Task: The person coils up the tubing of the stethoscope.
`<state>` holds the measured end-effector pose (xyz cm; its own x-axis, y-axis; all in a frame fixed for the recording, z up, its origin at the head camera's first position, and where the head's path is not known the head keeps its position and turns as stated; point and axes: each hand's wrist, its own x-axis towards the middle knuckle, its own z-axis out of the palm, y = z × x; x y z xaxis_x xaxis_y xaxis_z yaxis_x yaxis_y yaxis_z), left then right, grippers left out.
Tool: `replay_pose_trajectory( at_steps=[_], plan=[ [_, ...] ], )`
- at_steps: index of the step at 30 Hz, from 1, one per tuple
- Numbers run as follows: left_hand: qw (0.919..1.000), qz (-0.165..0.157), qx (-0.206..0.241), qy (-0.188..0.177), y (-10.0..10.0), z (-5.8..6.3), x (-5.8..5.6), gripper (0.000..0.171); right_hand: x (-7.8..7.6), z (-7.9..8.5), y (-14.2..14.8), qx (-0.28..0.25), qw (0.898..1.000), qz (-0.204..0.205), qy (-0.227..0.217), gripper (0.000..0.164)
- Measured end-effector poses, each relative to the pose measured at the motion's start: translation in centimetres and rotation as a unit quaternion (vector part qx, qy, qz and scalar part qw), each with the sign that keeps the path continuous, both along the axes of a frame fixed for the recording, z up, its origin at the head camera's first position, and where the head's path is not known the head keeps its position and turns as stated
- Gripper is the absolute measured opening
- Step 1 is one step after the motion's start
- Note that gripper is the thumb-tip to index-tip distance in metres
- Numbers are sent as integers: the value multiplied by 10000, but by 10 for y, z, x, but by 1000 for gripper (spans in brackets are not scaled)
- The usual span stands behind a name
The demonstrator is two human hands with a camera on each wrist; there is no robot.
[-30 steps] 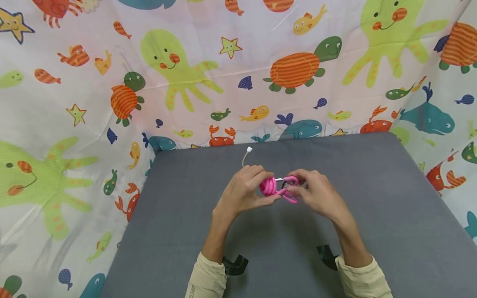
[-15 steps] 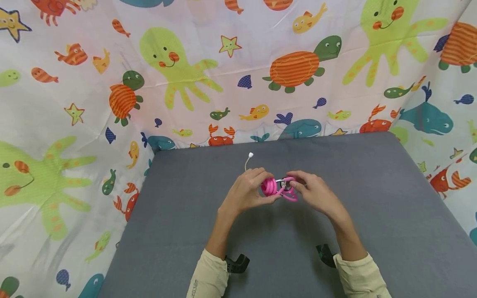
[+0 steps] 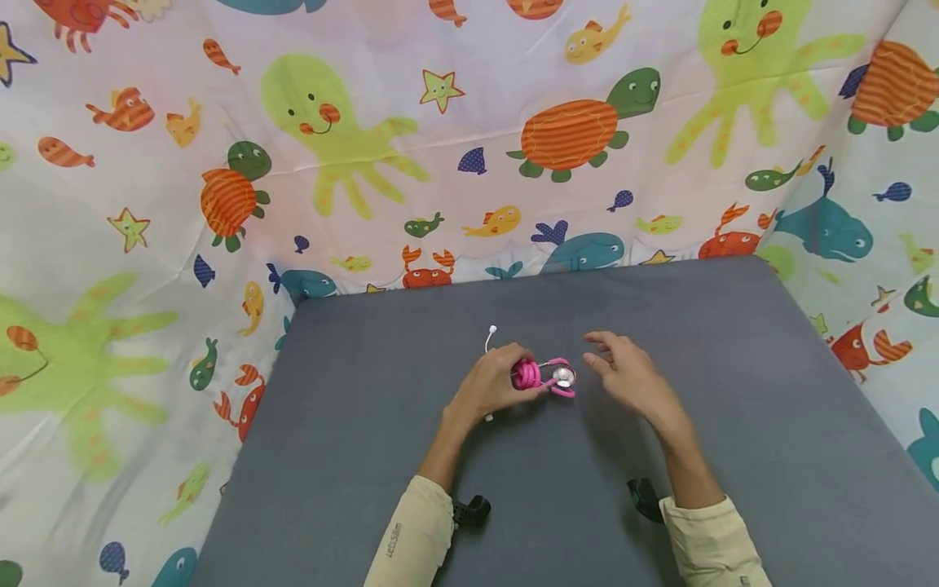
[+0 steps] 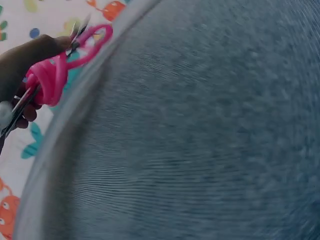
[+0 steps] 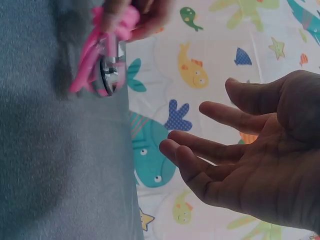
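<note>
A pink stethoscope, its tubing wound into a bundle, is gripped in my left hand above the grey table. Its silver chest piece points right, beside a loop of tubing. One white ear tip sticks out behind the left hand, and another shows below it. In the left wrist view the thumb and fingers wrap the coiled tubing. My right hand is apart from the stethoscope, to its right, holding nothing. The right wrist view shows its fingers loosely extended.
A grey cloth-covered table spreads beneath both hands. Behind it and at the sides hangs a white curtain printed with sea animals. Dark wrist-worn devices sit at both sleeves.
My right hand has let go of the chest-piece end and drawn away to the right. The left hand, still holding the stethoscope, has lowered slightly, and the chest piece is now uncovered.
</note>
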<state>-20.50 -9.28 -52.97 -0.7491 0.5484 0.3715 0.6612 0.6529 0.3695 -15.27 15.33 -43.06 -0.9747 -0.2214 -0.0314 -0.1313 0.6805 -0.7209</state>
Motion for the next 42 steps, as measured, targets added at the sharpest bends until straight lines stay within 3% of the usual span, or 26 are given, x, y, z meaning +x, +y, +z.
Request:
replay_pose_trajectory(
  at_steps=[5,10,14,18,25,32,38,42],
  plan=[
    [9993,133,-331,-68,1,-16,-5,55,-2,-1,5,16,10000,-19,-33,41],
    [9987,210,-449,86,2,-23,-8,54,-4,-3,8,-13,10000,31,-38,40],
    [9970,350,-667,175,1,-25,-7,51,-8,-11,6,115,9994,124,-302,40],
    [9960,483,-739,147,2,-24,-6,46,-20,-33,-3,469,9968,306,-565,42],
    [9942,650,-840,-176,9,-17,-11,43,-43,-70,-17,605,9968,416,-319,38],
    [9925,594,-847,-647,14,-9,-13,45,-58,-74,-14,386,9964,688,-325,32],
    [9913,541,-673,-998,15,-8,-12,46,-63,-82,-20,751,9950,647,-92,32],
    [9917,522,-688,-952,17,-9,-13,47,-65,-85,-27,1021,9940,399,-27,22]
  ],
)
